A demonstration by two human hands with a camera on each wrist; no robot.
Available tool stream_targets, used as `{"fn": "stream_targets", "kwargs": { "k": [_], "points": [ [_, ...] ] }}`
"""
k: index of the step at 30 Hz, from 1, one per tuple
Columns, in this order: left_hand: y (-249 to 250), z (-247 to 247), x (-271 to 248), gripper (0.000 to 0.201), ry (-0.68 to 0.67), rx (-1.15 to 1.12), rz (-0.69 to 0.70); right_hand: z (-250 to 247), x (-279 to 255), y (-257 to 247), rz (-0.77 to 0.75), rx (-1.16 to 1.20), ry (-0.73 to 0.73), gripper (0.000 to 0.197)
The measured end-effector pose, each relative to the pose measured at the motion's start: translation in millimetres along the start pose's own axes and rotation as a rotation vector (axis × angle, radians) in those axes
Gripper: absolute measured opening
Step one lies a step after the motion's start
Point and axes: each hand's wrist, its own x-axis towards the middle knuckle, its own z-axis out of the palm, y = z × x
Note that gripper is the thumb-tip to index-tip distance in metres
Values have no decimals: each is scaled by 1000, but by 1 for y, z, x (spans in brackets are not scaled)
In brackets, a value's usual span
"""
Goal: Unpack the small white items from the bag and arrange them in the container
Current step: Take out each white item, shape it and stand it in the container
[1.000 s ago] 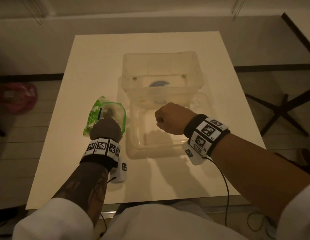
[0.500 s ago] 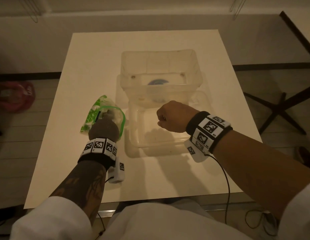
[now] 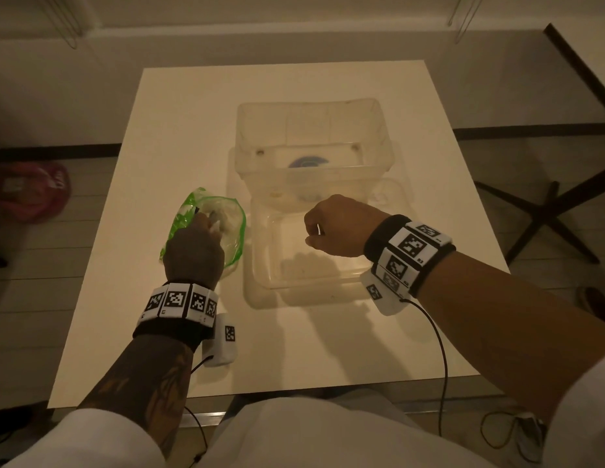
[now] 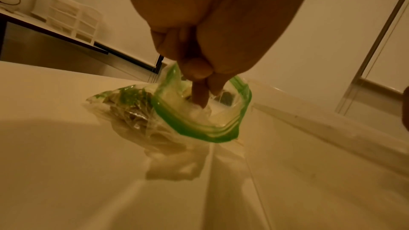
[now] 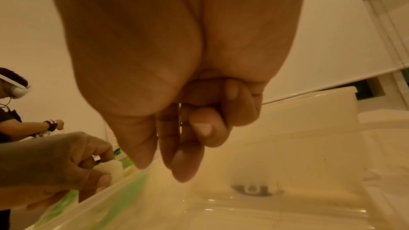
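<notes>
white table, left hand fingers pinching bag

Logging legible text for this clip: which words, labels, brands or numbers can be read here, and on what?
None can be read.
Wristbands: black-and-white square marker patterns with tiny characters beside them, too small to read.
Clear container: a blue round mark on its bottom, blurred.
Green-rimmed bag: green print, blurred.
</notes>
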Motion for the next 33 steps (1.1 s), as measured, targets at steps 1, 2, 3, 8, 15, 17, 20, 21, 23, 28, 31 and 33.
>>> {"fn": "stream_targets", "kwargs": {
  "k": [1,2,3,8,15,17,20,21,23,28,31,33],
  "points": [
    [0,-1,0,23,7,-29,-19,0,0,0,1,0,1,20],
    [1,-3,0,23,13,-47,-26,-1,-1,0,2,-1,2,20],
    [2,-5,-1,23,18,-49,-25,-1,-1,0,2,-2,4,20],
    [11,-19,-2,22,107,-71,77,-4,0,0,-23,34,54,18],
    [49,-43,-6,15,-84,-436,248,-15,-1,-8,-134,186,209,31],
    [57,-45,-7,10,-151,-506,275,-17,-2,-10,-152,237,234,32],
    [70,-45,-9,8,-228,-632,295,-19,-3,-10,-154,286,241,19],
    [74,-45,-10,8,-248,-681,285,-20,-5,-9,-155,296,245,16],
    [78,-42,-11,8,-284,-794,244,-22,-7,-6,-142,310,240,12],
    [84,-34,-20,26,-432,-1003,107,-27,-9,3,-97,407,247,9],
    [90,-31,-26,19,-475,-990,88,-30,-11,5,-72,427,236,7],
    [93,-29,-28,21,-500,-1002,79,-30,-11,6,-71,437,231,7]
  ]
}}
